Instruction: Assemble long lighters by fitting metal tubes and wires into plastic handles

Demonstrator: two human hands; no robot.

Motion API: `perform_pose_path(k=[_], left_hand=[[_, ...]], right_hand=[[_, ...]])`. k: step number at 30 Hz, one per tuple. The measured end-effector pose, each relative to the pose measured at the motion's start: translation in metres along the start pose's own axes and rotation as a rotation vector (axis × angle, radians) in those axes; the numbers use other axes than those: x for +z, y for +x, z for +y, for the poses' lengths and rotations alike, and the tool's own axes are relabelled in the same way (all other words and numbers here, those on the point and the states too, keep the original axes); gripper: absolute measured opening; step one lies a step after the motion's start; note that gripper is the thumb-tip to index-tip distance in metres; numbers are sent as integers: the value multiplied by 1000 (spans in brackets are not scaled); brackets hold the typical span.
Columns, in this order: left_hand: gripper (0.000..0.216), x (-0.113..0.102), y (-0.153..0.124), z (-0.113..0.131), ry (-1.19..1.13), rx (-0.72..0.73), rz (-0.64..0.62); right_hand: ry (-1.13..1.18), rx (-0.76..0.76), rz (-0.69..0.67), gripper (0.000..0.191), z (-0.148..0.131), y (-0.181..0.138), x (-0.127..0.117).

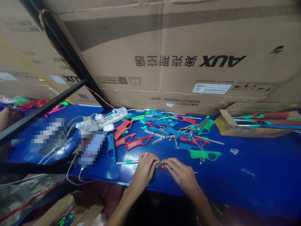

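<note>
At the table's front edge, both hands hold a red utility lighter (161, 167) with a green part on it. Its metal tube (121, 163) with a green collar sticks out left of my left hand (146, 166), whose fingers are closed on the lighter's left part. My right hand (180, 172) pinches at the lighter's middle, where a small pale part shows; the fingers hide most of it. Just beyond lie a green lighter shell (204, 154), red shells (138, 143) and a blue shell (111, 147). Behind them is a pile of lighter parts with metal tubes and thin white wires (201, 142).
A cardboard box (218, 124) of lighters stands at the right back of the blue table (265, 166). To the left are a power strip (117, 116), cables, a blurred-out phone (92, 147) and a black metal frame (47, 106). Another person's hand (8, 119) is far left.
</note>
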State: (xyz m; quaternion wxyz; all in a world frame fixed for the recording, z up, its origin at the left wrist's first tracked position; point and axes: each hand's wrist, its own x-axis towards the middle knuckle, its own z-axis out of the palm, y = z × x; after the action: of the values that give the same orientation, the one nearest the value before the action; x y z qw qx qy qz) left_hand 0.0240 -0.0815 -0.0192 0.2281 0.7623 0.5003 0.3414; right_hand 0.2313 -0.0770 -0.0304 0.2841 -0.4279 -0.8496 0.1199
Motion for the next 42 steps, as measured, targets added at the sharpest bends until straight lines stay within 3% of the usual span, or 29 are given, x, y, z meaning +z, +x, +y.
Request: perform_pose_path(k=[16,42], left_hand=[[21,-1,-1,2,2,-50,-26],[22,0,-1,3,96,8,1]], right_hand=[[13,-24,-11,31,-1,-1,3],[-35,-28,-7,33,-2,-1,1]])
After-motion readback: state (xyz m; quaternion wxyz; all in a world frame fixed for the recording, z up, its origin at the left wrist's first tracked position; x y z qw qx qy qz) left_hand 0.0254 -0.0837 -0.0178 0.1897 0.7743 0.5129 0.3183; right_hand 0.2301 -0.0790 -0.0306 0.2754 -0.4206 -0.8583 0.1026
